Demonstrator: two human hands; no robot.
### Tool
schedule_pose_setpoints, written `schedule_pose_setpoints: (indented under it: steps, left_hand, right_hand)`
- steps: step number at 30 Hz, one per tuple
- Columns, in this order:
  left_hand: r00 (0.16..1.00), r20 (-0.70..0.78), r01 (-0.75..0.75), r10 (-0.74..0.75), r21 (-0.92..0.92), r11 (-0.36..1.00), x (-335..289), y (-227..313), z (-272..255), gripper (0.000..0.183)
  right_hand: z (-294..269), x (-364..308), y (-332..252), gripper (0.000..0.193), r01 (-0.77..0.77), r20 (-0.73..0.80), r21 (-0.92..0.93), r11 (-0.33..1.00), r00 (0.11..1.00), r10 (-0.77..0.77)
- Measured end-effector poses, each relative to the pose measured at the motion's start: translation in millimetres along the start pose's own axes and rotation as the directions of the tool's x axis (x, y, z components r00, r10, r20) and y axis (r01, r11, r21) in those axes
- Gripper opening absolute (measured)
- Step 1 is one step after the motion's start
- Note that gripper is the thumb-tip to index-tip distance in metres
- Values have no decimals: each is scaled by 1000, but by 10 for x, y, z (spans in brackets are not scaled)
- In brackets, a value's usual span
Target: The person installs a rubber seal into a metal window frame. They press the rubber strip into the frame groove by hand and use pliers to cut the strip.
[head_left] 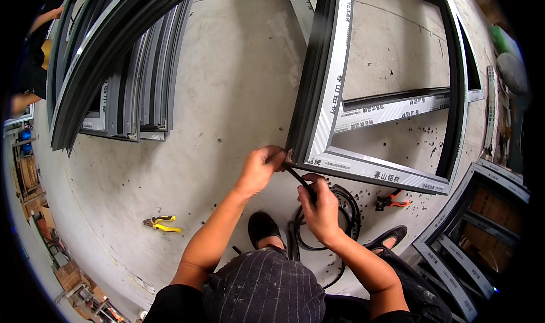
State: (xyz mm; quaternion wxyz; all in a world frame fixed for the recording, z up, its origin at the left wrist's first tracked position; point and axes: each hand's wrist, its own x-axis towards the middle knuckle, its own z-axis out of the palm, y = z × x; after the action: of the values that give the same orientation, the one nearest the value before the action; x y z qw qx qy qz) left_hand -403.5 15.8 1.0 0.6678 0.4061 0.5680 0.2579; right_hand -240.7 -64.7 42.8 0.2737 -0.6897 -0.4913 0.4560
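A dark grey metal window frame [339, 56], with printed white film on its faces, stands in front of me. At its near left corner my left hand [262, 167] is closed, with thumb and fingers pinched against the profile. My right hand [321, 206] is wrapped round a black rubber sealing strip [296, 176], just below the frame's lower edge. The strip runs from the corner at my left fingers down into my right hand. The tips of my left fingers are partly hidden. A loose coil of black strip [357, 215] lies on the floor beneath my right hand.
Yellow-handled pliers [163, 223] lie on the floor at left, orange-handled cutters [392, 201] at right among black scraps. Stacked dark profiles [113, 56] stand at upper left; another person's arm [45, 19] shows beside them. More filmed frames [448, 266] lean at lower right.
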Motion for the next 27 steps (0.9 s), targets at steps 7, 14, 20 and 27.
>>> schedule_pose_setpoints:
  steps: [7, 14, 20, 27]
  left_hand:
    - [970, 125, 235, -208, -269, 934, -126, -31, -85, 28]
    - [995, 33, 100, -95, -191, 977, -117, -154, 74, 21]
    - [995, -21, 91, -95, -160, 983, -136, -201, 145, 21]
    - [991, -6, 125, -131, -263, 957, -157, -214, 48, 23]
  right_hand:
    - [-100, 187, 69, 22, 241, -122, -441, 864, 938, -324]
    - [-141, 221, 52, 19, 324, -75, -496, 805, 908, -411]
    - [-120, 232, 98, 17, 327, -73, -538, 777, 900, -429]
    - [-192, 232, 139, 18, 361, 13, -510, 781, 911, -412]
